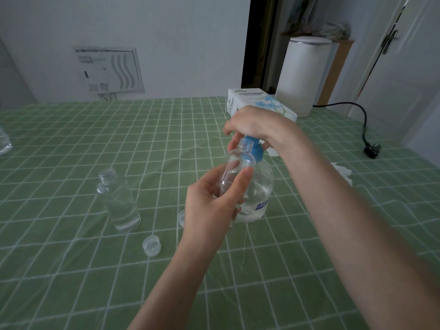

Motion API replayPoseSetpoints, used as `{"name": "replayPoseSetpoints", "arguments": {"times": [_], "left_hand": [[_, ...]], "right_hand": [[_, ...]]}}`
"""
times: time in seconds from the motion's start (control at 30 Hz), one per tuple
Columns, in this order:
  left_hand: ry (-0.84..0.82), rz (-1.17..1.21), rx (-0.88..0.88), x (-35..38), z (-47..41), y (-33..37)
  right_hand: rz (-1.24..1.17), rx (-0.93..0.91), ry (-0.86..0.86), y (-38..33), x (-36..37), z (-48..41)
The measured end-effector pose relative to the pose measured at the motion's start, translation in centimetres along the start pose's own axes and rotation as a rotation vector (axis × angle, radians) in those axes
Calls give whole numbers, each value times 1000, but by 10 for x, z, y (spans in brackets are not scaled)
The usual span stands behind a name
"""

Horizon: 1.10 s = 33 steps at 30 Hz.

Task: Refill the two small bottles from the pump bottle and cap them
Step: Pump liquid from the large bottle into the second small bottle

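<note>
Head view, left grip (209, 206) curled round small bottle (234, 170), right grip (252, 125) clasping pump bottle (260, 194) top

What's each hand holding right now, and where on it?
Left hand grips a small uncapped bottle round its body. Right hand curls over the blue pump head of the pump bottle.

There are two small bottles (238, 160) (119, 201), one pump bottle (262, 191), two caps (151, 245) (181, 217), one tissue box (257, 98), one white bin (304, 75) and one black plug (372, 150).
</note>
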<state>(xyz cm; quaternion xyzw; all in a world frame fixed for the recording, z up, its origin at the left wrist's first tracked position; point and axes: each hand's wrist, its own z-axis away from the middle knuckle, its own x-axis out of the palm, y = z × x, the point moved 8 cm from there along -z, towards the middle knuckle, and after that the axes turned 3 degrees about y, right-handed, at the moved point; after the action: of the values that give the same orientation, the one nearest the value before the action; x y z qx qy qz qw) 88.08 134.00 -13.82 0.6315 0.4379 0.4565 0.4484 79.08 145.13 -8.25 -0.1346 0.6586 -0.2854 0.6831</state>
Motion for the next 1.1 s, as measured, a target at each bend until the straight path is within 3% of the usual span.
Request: {"name": "replayPoseSetpoints", "arguments": {"times": [1.1], "left_hand": [[-15,-24,-2,-1,1,-5]], "right_hand": [[-99,5,-15,8,9,-3]]}}
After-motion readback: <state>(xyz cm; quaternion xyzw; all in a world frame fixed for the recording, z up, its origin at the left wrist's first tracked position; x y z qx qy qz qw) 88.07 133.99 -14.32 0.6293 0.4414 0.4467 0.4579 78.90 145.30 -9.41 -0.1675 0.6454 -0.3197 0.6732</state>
